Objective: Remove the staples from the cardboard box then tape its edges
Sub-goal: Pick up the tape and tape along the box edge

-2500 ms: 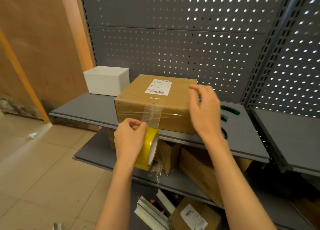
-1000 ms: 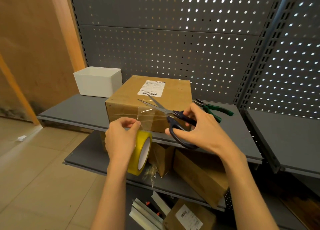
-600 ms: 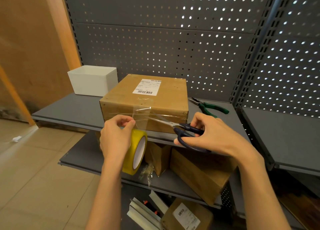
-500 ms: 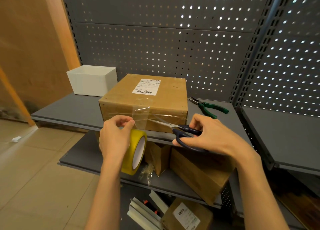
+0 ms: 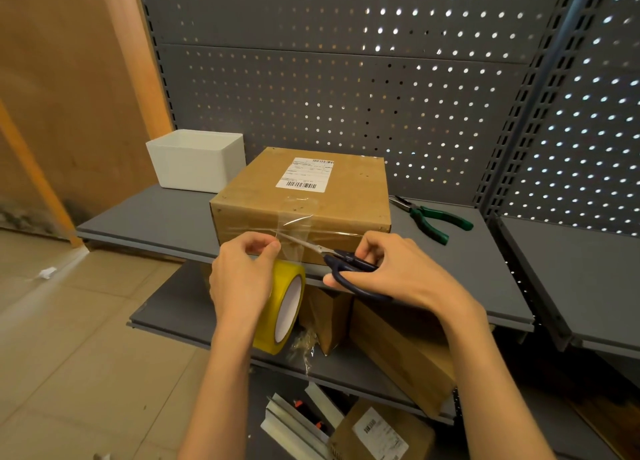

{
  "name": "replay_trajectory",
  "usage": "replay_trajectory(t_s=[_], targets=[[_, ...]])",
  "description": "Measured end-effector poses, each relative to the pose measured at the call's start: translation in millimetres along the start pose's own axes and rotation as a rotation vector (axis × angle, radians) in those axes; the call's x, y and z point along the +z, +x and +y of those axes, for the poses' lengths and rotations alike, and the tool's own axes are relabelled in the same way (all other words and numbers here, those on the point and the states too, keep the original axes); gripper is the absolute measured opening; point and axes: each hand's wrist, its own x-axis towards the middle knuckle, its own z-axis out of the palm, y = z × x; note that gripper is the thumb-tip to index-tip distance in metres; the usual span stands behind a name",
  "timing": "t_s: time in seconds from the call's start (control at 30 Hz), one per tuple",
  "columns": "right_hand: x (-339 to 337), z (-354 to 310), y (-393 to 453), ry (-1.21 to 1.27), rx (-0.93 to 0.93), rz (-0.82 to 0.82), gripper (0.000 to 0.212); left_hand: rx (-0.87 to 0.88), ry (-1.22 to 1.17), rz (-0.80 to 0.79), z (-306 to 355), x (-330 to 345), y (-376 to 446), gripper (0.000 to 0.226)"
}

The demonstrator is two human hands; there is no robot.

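clear packing tape (image 5: pixel 295 231) is seen stretched from the top of the brown cardboard box (image 5: pixel 311 199), over its near upper edge and down the front face to the yellow roll of tape (image 5: pixel 282 309), so the taping step is judged to be in hand, at the point where a strip is cut free. the box is set on the grey metal shelf (image 5: pixel 152 217), near its front lip, with a white printed shipping label (image 5: pixel 304 174) on its top; no staples can be made out on it at this size. the roll is gripped by the left hand (image 5: pixel 242 279), whose fingers are curled over the rim while the thumb and forefinger are pinched together on the tape just above the roll. the dark-handled steel scissors (image 5: pixel 332 262) are held by the right hand (image 5: pixel 394 272), with fingers wrapped through and around the loops; the blades are laid across the taut strip, nearly closed, their tips close to the left thumb. whether the strip is already cut through cannot be told. for the next move, the tape is best kept taut while the blades are closed fully, care being called for so near the thumb, and the loose end then needs to be pressed flat on the front face. green-handled pliers (image 5: pixel 433 218) are left lying on the shelf to the right of the box, and a white open plastic bin (image 5: pixel 197 161) is stood to the left behind it.
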Motion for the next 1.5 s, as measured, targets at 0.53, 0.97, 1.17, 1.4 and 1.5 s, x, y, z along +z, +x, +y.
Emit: replay_trajectory(t_s=[0.53, 0.97, 1.17, 1.4, 1.5], targets=[[-1, 0, 1, 0.073, -0.069, 0.017, 0.04, -0.015, -0.027, -0.014, -3, 0, 2, 0.009], [-2, -2, -2, 0.106, -0.089, 0.014, 0.036, -0.021, -0.051, -0.018, -4, -1, 1, 0.009], [1, -1, -5, 0.132, -0.11, 0.021, 0.036, -0.017, -0.038, -0.011, -4, -1, 2, 0.008], [5, -2, -7, 0.132, -0.107, 0.022, 0.035, -0.029, -0.061, -0.006, -7, -3, -1, 0.01], [7, -4, -9, 0.141, -0.116, 0.031, 0.036, -0.032, -0.083, 0.003, -8, -6, -3, 0.009]])
